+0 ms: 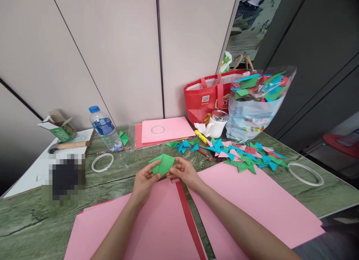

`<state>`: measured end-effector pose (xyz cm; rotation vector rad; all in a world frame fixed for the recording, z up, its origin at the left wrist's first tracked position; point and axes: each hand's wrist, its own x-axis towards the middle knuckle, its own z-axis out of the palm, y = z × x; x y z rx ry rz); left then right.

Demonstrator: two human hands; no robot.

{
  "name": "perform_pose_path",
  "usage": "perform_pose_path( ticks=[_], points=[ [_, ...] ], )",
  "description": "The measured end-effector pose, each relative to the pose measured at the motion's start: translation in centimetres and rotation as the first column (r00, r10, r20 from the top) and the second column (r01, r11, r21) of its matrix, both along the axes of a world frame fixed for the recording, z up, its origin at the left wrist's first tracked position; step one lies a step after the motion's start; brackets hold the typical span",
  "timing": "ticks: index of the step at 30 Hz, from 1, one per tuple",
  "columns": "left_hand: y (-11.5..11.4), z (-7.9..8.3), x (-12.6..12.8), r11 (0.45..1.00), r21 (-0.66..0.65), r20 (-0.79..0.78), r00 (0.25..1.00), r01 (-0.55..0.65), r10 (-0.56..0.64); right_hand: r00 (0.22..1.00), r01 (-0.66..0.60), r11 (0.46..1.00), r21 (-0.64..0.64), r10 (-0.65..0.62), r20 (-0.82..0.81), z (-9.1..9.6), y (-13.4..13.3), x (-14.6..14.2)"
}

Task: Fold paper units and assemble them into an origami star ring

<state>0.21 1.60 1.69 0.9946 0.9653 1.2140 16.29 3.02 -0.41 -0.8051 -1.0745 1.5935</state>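
A folded piece of green paper [165, 163] is held up between both hands, above the far edge of the pink paper sheets [157, 219]. My left hand [144, 180] pinches its left and lower side, thumb in front. At the right corner, my right hand [186, 173] grips it between thumb and fingers. A second stack of pink sheets [252, 204] lies under my right forearm. Beyond it, to the right, spreads a pile of folded paper pieces [246, 153] in green, blue, pink and red.
A water bottle [105, 129], a white tape ring [103, 163] and an opened green box [60, 129] stand at left. Behind are a red bag [196, 103], a white mug [217, 125], a yellow glue stick [201, 137] and a plastic bag of folded paper [252, 110]. Another ring [305, 174] lies right.
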Motion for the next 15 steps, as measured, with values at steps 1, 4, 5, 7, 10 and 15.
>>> perform_pose_path(
  ticks=[1, 4, 5, 7, 10, 15],
  points=[
    [0.01, 0.09, -0.10, 1.000, -0.001, -0.009, 1.000, 0.009, -0.009, 1.000, 0.025, 1.000, 0.012, -0.025, 0.006, 0.09, -0.02, -0.07],
    [0.07, 0.30, -0.41, 0.999, -0.005, -0.053, 0.997, 0.048, -0.048, 0.992, 0.120, 0.991, 0.062, -0.122, 0.035, 0.07, 0.01, -0.24],
    [0.09, 0.35, -0.51, 0.998, -0.009, -0.068, 0.996, 0.062, -0.063, 0.987, 0.145, 0.986, 0.085, -0.150, 0.059, -0.03, 0.07, -0.24],
    [0.17, 0.43, -0.68, 0.997, -0.021, -0.090, 0.993, 0.073, -0.075, 0.971, 0.179, 0.973, 0.149, -0.199, 0.131, -0.28, 0.22, -0.15],
    [0.29, 0.54, -0.83, 1.000, -0.020, -0.089, 0.996, 0.025, -0.026, 0.945, 0.178, 0.951, 0.253, -0.237, 0.226, -0.53, 0.36, 0.00],
    [0.28, 0.38, -0.50, 0.992, 0.063, -0.028, 0.994, -0.108, 0.110, 0.931, 0.218, 0.939, 0.267, -0.281, 0.231, -0.45, -0.03, -0.29]
  ],
)
